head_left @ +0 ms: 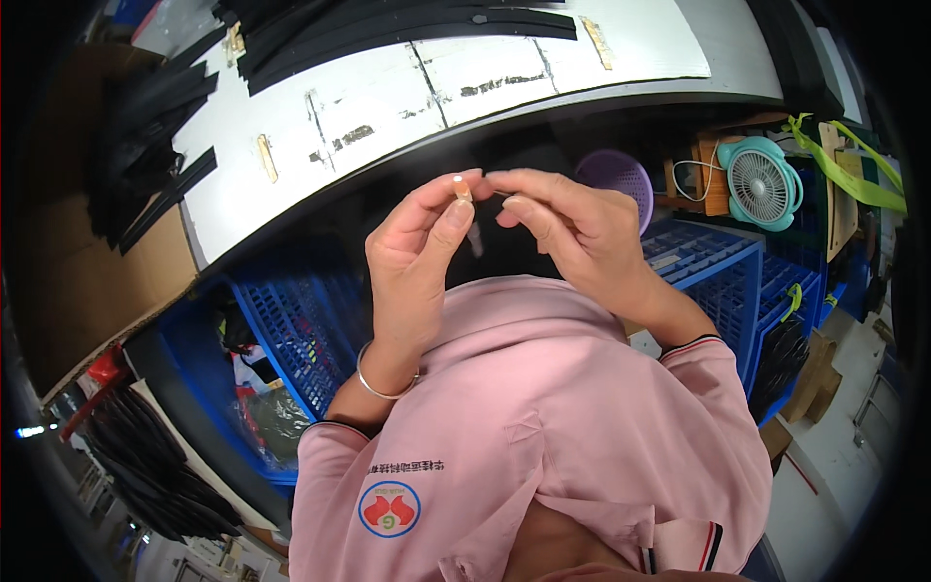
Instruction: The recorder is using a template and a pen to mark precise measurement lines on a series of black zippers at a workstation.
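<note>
Head view: two hands meet over a pink shirt [543, 388].
Left hand [417, 257] pinches a small pale piece [463, 187] at its fingertips. Right hand [572, 233] is closed too, maybe on a thin wire, touching that piece.

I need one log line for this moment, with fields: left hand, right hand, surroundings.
left hand: pinches small pale piece | right hand: fingertips at the piece | surroundings: white table, blue crates, teal fan

I can't tell what the tiny pale piece [463, 189] pinched in my left hand [417, 257] is; my right hand's [572, 233] fingers [519, 209] hide whatever thin thing they hold.
</note>
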### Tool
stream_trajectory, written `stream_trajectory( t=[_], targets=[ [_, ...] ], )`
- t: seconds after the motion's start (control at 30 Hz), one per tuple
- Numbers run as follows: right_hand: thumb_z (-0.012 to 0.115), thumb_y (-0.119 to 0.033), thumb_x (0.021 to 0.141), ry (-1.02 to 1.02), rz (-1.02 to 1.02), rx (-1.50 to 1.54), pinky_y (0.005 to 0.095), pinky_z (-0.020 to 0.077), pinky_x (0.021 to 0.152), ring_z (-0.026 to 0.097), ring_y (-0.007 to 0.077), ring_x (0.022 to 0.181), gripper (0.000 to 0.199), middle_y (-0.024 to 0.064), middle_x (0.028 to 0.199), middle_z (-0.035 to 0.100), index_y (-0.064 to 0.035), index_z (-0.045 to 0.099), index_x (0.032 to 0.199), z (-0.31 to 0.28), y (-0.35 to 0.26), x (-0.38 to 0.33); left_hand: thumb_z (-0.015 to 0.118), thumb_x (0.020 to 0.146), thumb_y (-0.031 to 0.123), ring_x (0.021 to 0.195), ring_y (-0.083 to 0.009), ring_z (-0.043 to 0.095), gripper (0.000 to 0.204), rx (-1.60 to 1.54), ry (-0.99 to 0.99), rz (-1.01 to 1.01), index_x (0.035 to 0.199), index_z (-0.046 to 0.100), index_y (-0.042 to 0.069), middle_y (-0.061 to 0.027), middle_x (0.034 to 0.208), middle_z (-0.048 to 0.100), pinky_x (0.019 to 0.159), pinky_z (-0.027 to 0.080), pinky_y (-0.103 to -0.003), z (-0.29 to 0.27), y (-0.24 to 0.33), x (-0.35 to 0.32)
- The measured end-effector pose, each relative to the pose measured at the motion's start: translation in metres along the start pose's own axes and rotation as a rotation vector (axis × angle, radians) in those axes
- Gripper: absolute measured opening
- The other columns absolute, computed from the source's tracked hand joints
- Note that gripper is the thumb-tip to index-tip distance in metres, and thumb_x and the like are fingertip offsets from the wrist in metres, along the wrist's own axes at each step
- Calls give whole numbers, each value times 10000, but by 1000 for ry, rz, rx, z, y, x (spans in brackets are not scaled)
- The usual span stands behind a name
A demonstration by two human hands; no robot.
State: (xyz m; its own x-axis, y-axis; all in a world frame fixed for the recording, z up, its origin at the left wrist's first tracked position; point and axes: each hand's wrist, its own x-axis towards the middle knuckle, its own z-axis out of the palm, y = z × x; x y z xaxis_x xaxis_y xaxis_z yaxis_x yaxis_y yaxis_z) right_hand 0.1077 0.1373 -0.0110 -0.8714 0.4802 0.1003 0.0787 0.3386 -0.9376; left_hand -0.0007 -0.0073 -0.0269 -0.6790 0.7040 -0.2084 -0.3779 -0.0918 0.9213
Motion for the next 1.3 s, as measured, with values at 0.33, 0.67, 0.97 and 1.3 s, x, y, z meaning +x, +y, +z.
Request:
stream_trajectory(
  t=[0.33, 0.67, 0.97, 1.3],
  targets=[
    [706, -64, 926, -19, 113, 181, 227, 445, 498, 586, 89, 567, 239, 65, 827, 708, -34, 746, 1160, 20, -13, 6, 666, 954, -33, 1040, -199, 702, 197, 13, 174, 209, 1140, 703, -84, -200, 1171, 719, 919, 581, -310, -7, -14, -2],
    [677, -89, 957, -17, 319, 459, 183, 442, 476, 560, 40, 524, 268, 44, 776, 723, -78, 742, 1216, 34, -13, 5, 660, 949, -54, 1081, -285, 713, 171, 264, 272, 394, 1109, 704, -95, -214, 1138, 729, 955, 578, -357, -8, -21, -1],
    [634, -41, 962, -43, 393, 554, 190, 463, 502, 582, 56, 553, 264, 69, 817, 719, -12, 730, 1206, 40, -12, 7, 679, 924, -61, 1032, -202, 727, 232, 597, 305, 475, 1148, 734, -33, -165, 1133, 750, 904, 577, -300, -13, -15, 2],
    [665, -20, 955, -2, 440, 684, 182, 424, 471, 636, 90, 570, 242, 111, 860, 742, -2, 717, 1191, 36, -6, -1, 721, 844, -73, 881, -230, 762, 301, 672, 228, 674, 1136, 742, -2, -161, 1123, 751, 763, 597, -287, -13, -25, -1]
  ],
)
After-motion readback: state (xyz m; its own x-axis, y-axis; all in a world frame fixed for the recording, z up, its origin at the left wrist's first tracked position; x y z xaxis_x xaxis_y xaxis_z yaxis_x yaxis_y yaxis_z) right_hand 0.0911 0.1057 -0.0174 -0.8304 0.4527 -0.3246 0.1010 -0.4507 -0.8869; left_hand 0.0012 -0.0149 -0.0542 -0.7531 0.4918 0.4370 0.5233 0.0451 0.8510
